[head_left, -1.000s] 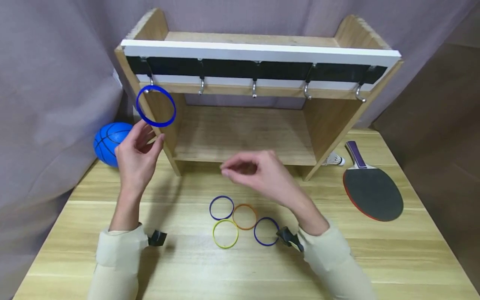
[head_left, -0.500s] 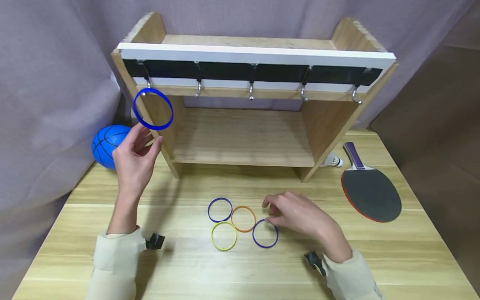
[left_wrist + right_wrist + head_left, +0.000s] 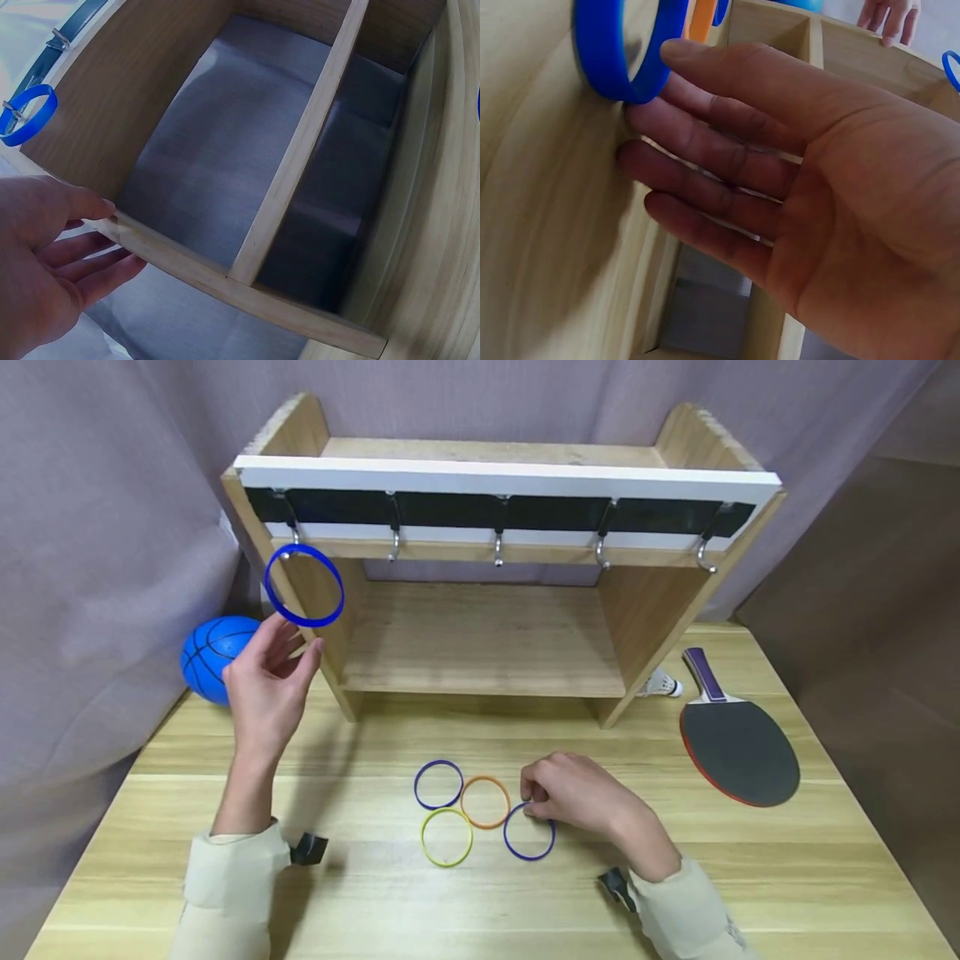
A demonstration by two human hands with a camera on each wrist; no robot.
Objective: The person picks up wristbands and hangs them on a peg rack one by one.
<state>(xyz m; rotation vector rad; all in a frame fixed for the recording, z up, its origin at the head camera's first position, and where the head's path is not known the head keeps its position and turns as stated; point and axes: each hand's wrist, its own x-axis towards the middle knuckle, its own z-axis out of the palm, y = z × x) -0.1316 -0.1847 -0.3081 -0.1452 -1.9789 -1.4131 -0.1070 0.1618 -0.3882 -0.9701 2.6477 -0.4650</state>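
Observation:
A wooden rack (image 3: pixel 480 656) with a row of metal hooks stands on the table. My left hand (image 3: pixel 266 689) grips the front edge of its left side panel (image 3: pixel 187 271), thumb inside and fingers outside. Just above that hand, a blue wristband (image 3: pixel 302 622) hangs from the leftmost hook. My right hand (image 3: pixel 581 793) pinches the upper rim of another blue wristband (image 3: pixel 528 859) at the table, thumb inside the loop and fingers outside. In the right wrist view, this wristband (image 3: pixel 604 60) stands out at the fingertips. Left of it lie an orange wristband (image 3: pixel 487 827), a yellow wristband (image 3: pixel 447 865) and a dark blue wristband (image 3: pixel 438 762).
Further right along the white bar (image 3: pixel 502 477) several bare hooks stick out, one hook (image 3: pixel 498 547) near its middle. A blue ball (image 3: pixel 213 660) sits behind my left hand. At the right are a table tennis bat (image 3: pixel 741 752) and a shuttlecock (image 3: pixel 660 683).
My right hand has come down from in front of the rack's lower shelf to the rightmost blue wristband, and its thumb and fingers have closed at the rim. My left hand stays on the panel.

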